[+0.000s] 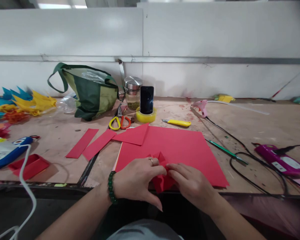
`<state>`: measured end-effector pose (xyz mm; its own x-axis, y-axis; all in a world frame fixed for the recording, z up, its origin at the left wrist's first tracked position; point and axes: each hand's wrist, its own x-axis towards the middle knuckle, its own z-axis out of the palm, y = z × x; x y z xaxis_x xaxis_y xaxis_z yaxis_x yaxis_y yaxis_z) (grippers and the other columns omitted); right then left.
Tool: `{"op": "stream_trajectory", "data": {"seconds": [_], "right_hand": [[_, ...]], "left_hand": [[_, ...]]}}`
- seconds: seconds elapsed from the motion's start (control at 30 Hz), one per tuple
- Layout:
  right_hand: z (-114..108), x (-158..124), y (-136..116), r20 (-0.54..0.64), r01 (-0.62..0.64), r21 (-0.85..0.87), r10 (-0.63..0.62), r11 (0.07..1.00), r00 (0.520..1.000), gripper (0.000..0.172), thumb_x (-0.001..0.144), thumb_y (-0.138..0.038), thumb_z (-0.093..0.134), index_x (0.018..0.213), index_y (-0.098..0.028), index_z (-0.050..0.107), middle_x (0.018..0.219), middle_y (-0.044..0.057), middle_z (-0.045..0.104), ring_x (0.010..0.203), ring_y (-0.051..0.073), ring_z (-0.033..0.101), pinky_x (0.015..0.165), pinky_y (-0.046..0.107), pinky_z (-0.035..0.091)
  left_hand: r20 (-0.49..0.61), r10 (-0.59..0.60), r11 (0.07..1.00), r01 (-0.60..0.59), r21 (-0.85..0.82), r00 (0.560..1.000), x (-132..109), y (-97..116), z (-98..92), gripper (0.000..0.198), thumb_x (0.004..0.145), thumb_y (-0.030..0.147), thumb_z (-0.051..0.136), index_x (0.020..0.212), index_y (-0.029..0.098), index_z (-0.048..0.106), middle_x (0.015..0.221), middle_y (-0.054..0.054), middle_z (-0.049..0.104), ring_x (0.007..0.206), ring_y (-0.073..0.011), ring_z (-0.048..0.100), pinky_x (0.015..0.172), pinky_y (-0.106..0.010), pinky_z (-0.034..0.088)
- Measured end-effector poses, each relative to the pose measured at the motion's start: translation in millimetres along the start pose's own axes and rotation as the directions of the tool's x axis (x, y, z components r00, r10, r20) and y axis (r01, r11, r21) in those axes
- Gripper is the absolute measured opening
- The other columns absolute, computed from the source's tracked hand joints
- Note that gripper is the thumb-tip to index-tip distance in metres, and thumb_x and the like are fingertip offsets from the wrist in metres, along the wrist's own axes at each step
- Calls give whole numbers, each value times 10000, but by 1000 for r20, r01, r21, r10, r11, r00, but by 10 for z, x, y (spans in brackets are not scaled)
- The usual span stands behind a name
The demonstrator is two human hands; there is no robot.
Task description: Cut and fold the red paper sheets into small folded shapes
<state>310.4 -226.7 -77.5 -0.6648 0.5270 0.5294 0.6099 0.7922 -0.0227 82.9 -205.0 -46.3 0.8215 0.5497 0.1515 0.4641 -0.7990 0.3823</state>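
A folded piece of red paper is between my two hands, over the front edge of a stack of red paper sheets. My left hand, with a ring and a green bead bracelet, lies over its left side; the fingers bend onto the paper and the thumb points down, away from it. The fingertips of my right hand press together on its right side. Part of the folds is hidden under the fingers. Red paper strips and a red piece with a slanted edge lie just left and behind.
Behind the sheets are scissors, a yellow cutter, a phone on a tape roll, a glass jar and a green bag. A pink glue gun, green pen-like tool and cables lie right; a red paper box left.
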Motion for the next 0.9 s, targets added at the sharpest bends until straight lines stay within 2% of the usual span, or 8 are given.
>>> {"op": "stream_trajectory", "data": {"seconds": [0.1,0.2,0.37,0.5,0.6,0.7,0.8,0.9], "right_hand": [[-35,-10,56,34,-19,-25,20,1000,999,300,920,-65,360,1018,-141,633,1013,122,712,878,214,663,741,333,549],[-73,-9,81,131,-52,-16,53,999,990,354,889,-48,387,1137,-161,612,998,106,708,839,208,637,687,323,540],[-111,31,40,239,-150,48,134,988,962,378,860,-118,513,1215,-217,598,1032,81,680,871,227,591,656,329,517],[-112,77,49,278,-300,161,249,940,928,171,923,-219,526,1008,-235,674,966,58,667,871,207,578,675,311,489],[-91,126,81,320,-454,263,367,851,873,200,951,-283,509,842,-219,664,909,42,643,836,176,576,712,302,474],[-39,188,90,353,-584,220,495,781,794,252,933,-328,534,724,-203,601,811,25,598,731,159,560,647,287,451],[21,246,65,315,-660,72,611,748,726,194,878,-307,596,720,-204,547,749,7,567,636,151,530,560,274,400],[47,281,11,296,-671,12,638,741,710,78,853,-257,603,816,-214,550,790,5,596,633,154,549,534,266,371]], "left_hand": [[-70,-28,999,29,22,997,-106,20,-12,111,912,269,557,973,221,636,968,-33,624,858,-166,582,747,-264,450],[-147,-53,994,66,84,988,-223,7,58,277,939,102,401,960,213,654,961,-45,647,855,-162,589,763,-279,462],[-189,-195,981,194,-25,963,-330,-22,184,241,918,135,469,1044,227,653,1047,-45,641,944,-182,593,816,-294,478],[-213,-368,925,334,-180,905,-331,10,201,145,922,221,523,904,224,667,945,-20,622,851,-161,590,764,-283,464],[-245,-471,876,416,-244,848,-293,35,213,226,942,261,496,767,195,623,845,-11,583,761,-142,568,698,-271,444],[-262,-547,837,518,-176,795,-235,52,231,265,927,250,496,675,179,541,764,-6,529,661,-138,527,627,-278,427],[-301,-575,801,599,-18,760,-194,71,244,140,902,205,507,777,173,562,804,-28,540,661,-164,525,609,-304,434],[-350,-430,853,501,143,832,-206,84,259,158,889,118,477,954,182,607,970,-71,586,793,-211,546,667,-335,467]]}}
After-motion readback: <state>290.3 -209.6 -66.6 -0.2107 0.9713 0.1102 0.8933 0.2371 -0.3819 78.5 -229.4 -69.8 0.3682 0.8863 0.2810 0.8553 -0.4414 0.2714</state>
